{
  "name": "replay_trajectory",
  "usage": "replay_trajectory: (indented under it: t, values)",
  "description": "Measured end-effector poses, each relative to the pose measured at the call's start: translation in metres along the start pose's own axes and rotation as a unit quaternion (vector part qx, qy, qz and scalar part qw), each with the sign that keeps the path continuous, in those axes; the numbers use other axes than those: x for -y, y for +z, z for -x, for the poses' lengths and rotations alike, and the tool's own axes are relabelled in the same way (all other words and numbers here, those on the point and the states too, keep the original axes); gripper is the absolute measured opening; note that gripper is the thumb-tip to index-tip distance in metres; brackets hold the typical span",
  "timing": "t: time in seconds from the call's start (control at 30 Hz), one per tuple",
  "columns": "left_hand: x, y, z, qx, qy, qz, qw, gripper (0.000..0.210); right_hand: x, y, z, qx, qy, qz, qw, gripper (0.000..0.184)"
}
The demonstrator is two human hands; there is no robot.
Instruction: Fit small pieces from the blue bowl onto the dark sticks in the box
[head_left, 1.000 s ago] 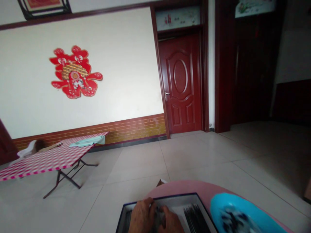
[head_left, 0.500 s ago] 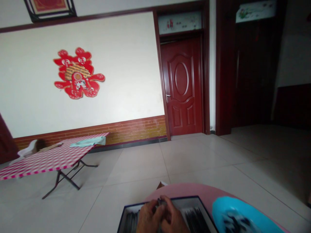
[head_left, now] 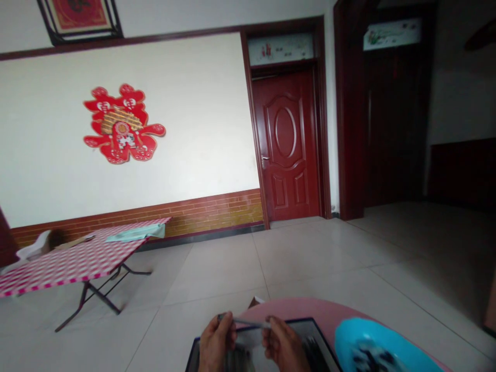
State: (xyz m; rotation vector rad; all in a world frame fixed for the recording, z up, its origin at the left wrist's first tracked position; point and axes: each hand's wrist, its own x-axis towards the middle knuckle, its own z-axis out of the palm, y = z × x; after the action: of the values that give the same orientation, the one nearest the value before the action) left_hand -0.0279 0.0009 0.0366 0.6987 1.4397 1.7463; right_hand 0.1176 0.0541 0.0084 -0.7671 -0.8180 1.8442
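Observation:
Over a shallow white box with a dark rim (head_left: 306, 321), my left hand (head_left: 215, 343) and my right hand (head_left: 283, 345) are held apart, each with its fingers closed. A thin grey strip (head_left: 250, 323) stretches between them, one end pinched in each hand; its exact kind is too small to make out. Inside the box, thin dark pieces (head_left: 314, 354) stand in a row at the right, partly behind my right hand. More slim greyish pieces (head_left: 238, 357) lie between my hands at the left.
The box rests on a round pink table (head_left: 306, 307). At its right stands a bright blue basin (head_left: 362, 328) with blurred dark and white pieces inside. A folding table with a checked cover (head_left: 77, 263) is farther left, and a red door (head_left: 287, 139) is beyond the tiled floor.
My hands were close together over the box; they have moved apart, and the thin grey strip now shows stretched between them. The view has shifted slightly.

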Motion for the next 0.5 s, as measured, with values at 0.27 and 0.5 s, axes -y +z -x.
replay_trajectory:
  t: [0.27,0.5]
  values:
    - [-0.009,0.009,0.011,0.121,0.045,-0.022,0.991,0.037,0.021,-0.003,-0.001,-0.073,-0.007,-0.054,0.996,0.047]
    - [-0.005,0.008,0.007,0.058,0.028,0.095,0.993,0.042,0.015,0.001,0.004,-0.003,0.03,0.054,0.998,0.044]
